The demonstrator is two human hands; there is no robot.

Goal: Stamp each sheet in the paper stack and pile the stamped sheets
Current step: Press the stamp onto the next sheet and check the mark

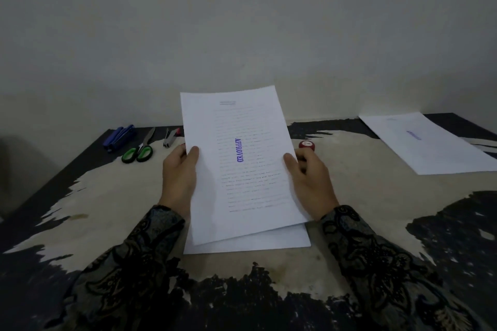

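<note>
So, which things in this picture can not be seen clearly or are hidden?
All in the head view:
- Printed lines on the held sheet: too small and blurred; only the APPROVED stamp mark reads.
- Paper stack beneath: covered by that sheet, so its sheet count is hidden.
- Red stamp: partly behind the right hand.
- Left hand: its fingers are behind the sheet.
- Stamped pile: cut off by the right edge.

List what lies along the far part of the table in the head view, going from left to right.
Blue stapler → green-handled scissors → staple remover → held stamped sheet, gripped by left hand and right hand → red stamp → pile of stamped sheets.
</note>
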